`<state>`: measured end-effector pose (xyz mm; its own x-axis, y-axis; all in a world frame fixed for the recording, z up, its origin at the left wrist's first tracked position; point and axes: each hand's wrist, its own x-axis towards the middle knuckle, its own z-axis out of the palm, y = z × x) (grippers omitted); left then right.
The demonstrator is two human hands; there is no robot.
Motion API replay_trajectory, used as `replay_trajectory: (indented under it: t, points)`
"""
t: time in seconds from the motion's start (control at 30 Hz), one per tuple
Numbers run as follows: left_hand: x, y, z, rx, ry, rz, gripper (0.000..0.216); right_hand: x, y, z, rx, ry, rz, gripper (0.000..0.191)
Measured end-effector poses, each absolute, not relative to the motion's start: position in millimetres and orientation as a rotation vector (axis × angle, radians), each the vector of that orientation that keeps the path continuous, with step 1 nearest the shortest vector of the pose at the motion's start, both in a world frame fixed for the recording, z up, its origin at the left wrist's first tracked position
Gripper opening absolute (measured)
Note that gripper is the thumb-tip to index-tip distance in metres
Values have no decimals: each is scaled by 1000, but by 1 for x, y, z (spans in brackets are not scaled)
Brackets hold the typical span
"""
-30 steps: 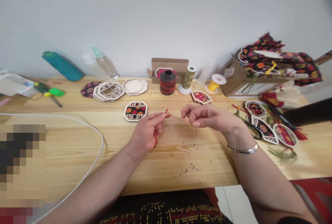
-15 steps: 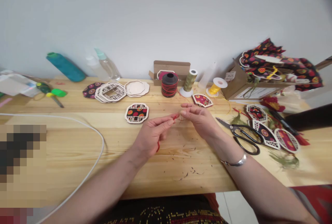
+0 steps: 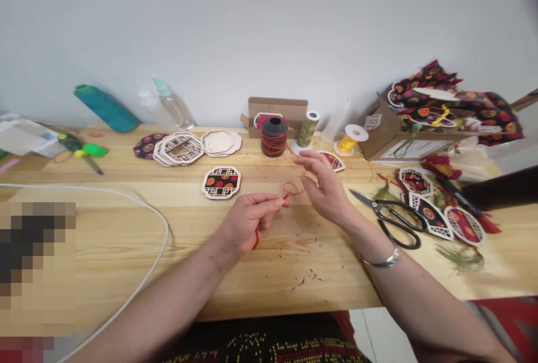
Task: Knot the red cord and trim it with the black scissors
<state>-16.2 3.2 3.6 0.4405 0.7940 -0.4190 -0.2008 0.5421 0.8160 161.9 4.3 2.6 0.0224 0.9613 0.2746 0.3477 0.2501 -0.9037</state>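
Above the middle of the table, my left hand (image 3: 254, 217) pinches a red cord (image 3: 286, 197) between thumb and fingers. A thin loop of the cord stands out past the fingertips, and a red end hangs below the palm. My right hand (image 3: 323, 186) is just to the right of the loop, its fingers apart; no object shows in it. A fabric-covered ornament with a white lattice frame (image 3: 221, 182) lies to the left of my hands. Behind them stands a dark spool wound with red thread (image 3: 274, 138). A fan-shaped ornament (image 3: 335, 161) is partly hidden by my right hand.
Black-handled scissors (image 3: 397, 223) lie right of my right forearm, near several framed ornaments (image 3: 464, 226). A cardboard box (image 3: 409, 147) of patterned fabric stands at the back right. A white cable (image 3: 162, 240) curves across the left. Stacked lattice frames (image 3: 180, 150) lie at the back left.
My right hand has let go of the cord and opened, moving slightly right. The thin loop now shows beyond my left fingertips. My left hand keeps its pinch in about the same place.
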Motion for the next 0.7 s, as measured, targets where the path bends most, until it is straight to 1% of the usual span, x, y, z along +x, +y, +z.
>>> replay_trajectory:
  t: [0.07, 0.13, 0.2, 0.3, 0.37, 0.43, 0.6, 0.7]
  points:
    - [-17, 3, 5, 751, 902, 687, 20, 163, 2, 6, -1070, -1628, 997, 37]
    - [-17, 4, 6, 739, 889, 680, 19, 163, -1, 10, -954, -1677, 1241, 39]
    - [-18, 4, 6, 737, 881, 687, 18, 163, -3, 12, -972, -1729, 1319, 39]
    - [-19, 7, 5, 738, 887, 710, 18, 165, -4, 15, -1107, -1826, 1234, 35]
    - [-19, 8, 4, 726, 895, 725, 18, 166, -3, 17, -1181, -1856, 1142, 28]
    - [-18, 8, 4, 708, 905, 738, 18, 166, -2, 17, -1210, -1840, 1051, 21]
    - [-17, 7, 3, 683, 940, 750, 21, 166, -1, 21, -1220, -1815, 883, 10]
    - [-16, 7, 3, 686, 967, 747, 21, 167, -3, 23, -1240, -1853, 807, 10]
